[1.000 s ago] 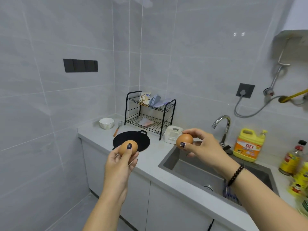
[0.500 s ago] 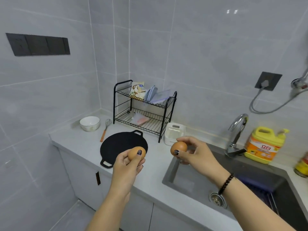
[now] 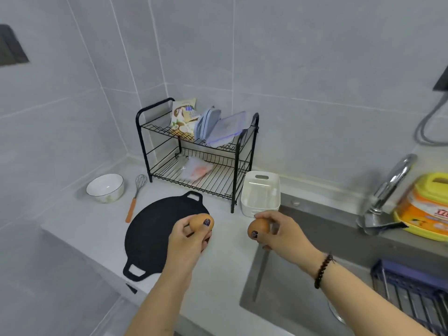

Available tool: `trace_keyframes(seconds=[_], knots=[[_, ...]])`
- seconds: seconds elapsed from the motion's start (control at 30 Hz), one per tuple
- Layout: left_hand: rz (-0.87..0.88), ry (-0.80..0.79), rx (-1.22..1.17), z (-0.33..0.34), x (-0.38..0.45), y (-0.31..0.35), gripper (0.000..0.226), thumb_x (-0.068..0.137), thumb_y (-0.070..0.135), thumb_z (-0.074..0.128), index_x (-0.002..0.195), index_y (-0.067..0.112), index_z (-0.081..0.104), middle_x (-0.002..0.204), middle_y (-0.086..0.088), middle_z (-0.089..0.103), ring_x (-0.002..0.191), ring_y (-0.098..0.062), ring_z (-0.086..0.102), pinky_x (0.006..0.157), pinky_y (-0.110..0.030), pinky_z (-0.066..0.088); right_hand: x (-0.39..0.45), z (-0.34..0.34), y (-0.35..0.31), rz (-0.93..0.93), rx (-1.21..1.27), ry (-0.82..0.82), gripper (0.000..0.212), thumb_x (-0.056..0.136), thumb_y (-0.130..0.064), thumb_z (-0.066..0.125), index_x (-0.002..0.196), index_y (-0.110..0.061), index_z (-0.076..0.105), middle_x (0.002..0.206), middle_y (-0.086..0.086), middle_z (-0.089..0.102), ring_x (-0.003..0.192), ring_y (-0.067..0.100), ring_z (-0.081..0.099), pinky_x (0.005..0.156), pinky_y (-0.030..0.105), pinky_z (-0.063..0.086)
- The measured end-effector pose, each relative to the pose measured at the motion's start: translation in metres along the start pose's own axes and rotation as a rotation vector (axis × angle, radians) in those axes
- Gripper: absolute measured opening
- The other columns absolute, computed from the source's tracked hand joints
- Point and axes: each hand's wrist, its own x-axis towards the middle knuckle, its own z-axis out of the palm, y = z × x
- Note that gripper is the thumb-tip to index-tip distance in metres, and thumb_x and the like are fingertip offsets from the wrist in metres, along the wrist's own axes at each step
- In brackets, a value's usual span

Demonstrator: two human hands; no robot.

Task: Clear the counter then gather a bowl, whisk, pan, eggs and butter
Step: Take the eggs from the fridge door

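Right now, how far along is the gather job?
Done, by the look of it: bowl, whisk and pan sit together on the counter. In hand: the left hand holds one egg, the right hand another egg, both above the counter, not set down. Left: placing the eggs; no butter is visible.

Head view, angled down at counter [image 3: 101, 229]

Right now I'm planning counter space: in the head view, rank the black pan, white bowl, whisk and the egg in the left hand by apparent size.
1. black pan
2. white bowl
3. whisk, longer than the bowl but much thinner
4. egg in the left hand, smallest, though nearest the camera
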Motion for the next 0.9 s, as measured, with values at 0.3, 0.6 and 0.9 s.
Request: trace_keyframes(seconds=[0.3, 0.6, 0.9], knots=[[-0.091, 0.004, 0.197, 0.030, 0.079, -0.028, 0.029, 0.086, 0.016, 0.069, 0.112, 0.024, 0.058, 0.106, 0.002, 0.063, 0.092, -0.014, 0.065, 0.084, -0.032, 0.056, 0.079, 0.021, 0.036, 0.146, -0.011, -0.119, 0.033, 0.083, -0.009, 0.067, 0.111, -0.025, 0.059, 0.114, -0.003, 0.052, 0.079, 0.021, 0.063, 0.061, 0.022, 0.056], [-0.060, -0.242, 0.559, 0.048, 0.160, -0.056, 0.039, 0.086, 0.017, 0.070, 0.117, 0.029, 0.051, 0.106, 0.012, 0.054, 0.090, 0.001, 0.052, 0.069, -0.011, 0.037, 0.128, 0.045, 0.056, 0.289, -0.056, -0.088, 0.034, 0.083, -0.007, 0.063, 0.113, -0.021, 0.057, 0.098, -0.011, 0.057, 0.071, 0.012, 0.061, 0.065, 0.028, 0.058], [-0.084, -0.396, 0.663, 0.056, 0.214, -0.096, 0.042, 0.086, 0.021, 0.069, 0.123, 0.026, 0.051, 0.116, 0.010, 0.053, 0.096, -0.001, 0.052, 0.073, -0.010, 0.038, 0.165, 0.067, 0.079, 0.388, -0.051, -0.029, 0.030, 0.084, -0.004, 0.061, 0.108, -0.021, 0.055, 0.078, -0.013, 0.062, 0.074, 0.003, 0.059, 0.080, 0.029, 0.055]])
